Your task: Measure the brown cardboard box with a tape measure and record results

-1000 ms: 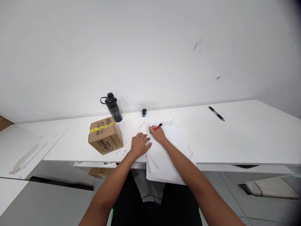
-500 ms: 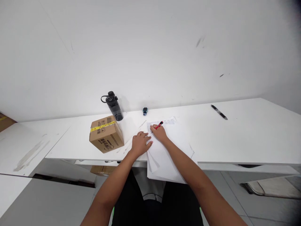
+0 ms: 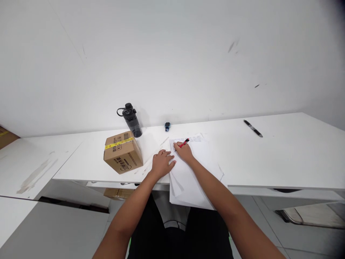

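My right hand (image 3: 183,151) is closed round a red and black pen (image 3: 184,142), its tip down near the upper left of the paper sheets (image 3: 192,183). Rows of writing or print show near the top of the top sheet. My left hand (image 3: 162,163) lies flat with fingers spread, its fingertips at the left edge of the sheets. The lower part of the sheets hangs over the desk's front edge, above my lap. My right forearm covers part of the paper.
To the left stand a cardboard box (image 3: 122,153) with yellow tape and a dark water bottle (image 3: 133,122) behind it. A small blue and black watch-like thing (image 3: 167,126) lies near the wall. A black and grey pen (image 3: 252,128) rests at the right on the white desk (image 3: 280,158).
The whole view has shifted slightly. My right hand with the pen has moved a little to the right over the top of the sheet; my left hand stays put.
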{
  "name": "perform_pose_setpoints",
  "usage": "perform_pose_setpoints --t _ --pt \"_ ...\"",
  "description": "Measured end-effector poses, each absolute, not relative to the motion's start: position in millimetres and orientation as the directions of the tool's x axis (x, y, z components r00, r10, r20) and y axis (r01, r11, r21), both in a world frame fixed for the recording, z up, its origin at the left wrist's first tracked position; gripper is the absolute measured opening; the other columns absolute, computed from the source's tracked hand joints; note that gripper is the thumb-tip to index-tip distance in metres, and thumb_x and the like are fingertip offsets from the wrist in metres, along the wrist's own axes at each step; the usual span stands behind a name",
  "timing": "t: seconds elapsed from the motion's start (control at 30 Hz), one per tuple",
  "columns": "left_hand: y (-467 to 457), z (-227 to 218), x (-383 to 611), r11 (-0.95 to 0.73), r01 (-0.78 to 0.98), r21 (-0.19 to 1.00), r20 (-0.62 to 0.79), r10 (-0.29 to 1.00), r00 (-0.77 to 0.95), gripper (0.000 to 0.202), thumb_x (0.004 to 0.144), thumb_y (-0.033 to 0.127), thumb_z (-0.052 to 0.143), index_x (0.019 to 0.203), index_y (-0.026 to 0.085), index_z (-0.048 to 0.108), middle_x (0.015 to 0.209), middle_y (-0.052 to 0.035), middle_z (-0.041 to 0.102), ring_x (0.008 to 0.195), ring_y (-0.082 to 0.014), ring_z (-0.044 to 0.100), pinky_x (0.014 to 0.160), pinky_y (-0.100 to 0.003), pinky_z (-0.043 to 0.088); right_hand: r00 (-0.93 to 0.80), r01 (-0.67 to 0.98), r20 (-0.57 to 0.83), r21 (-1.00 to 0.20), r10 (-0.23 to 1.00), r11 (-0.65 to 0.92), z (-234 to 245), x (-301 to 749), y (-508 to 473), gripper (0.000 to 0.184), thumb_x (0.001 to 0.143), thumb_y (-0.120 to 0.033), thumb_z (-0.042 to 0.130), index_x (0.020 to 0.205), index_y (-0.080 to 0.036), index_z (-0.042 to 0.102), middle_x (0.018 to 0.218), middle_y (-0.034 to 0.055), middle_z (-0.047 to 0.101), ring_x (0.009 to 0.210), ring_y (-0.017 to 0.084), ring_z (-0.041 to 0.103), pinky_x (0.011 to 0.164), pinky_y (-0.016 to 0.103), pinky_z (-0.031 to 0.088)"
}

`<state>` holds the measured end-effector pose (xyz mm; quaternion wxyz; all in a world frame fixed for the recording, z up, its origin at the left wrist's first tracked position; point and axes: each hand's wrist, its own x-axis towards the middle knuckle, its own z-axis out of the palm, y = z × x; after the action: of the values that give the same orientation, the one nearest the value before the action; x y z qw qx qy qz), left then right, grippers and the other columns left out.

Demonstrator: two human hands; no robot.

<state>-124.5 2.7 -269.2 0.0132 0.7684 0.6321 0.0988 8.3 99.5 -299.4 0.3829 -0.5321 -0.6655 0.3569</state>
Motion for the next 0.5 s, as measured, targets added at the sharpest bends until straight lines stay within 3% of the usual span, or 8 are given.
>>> perform_pose_setpoints --t 0.5 --pt "2.0 -267.6 -123.3 -0.180 0.974 0.140 0.116 0.980 0.164 0.033 0.090 0.044 0.049 0.116 0.033 0.066 0.135 0.0011 0.057 0.129 -0.0263 0.040 0.097 -0.045 0.042 -0.115 0.467 0.145 -0.865 0.983 0.182 -297.2 9.2 98.0 0.036 0.080 -0.038 0.045 0.050 -0.023 0.033 0.046 -0.0044 0.041 0.049 0.013 0.040 0.051 0.025 0.030"
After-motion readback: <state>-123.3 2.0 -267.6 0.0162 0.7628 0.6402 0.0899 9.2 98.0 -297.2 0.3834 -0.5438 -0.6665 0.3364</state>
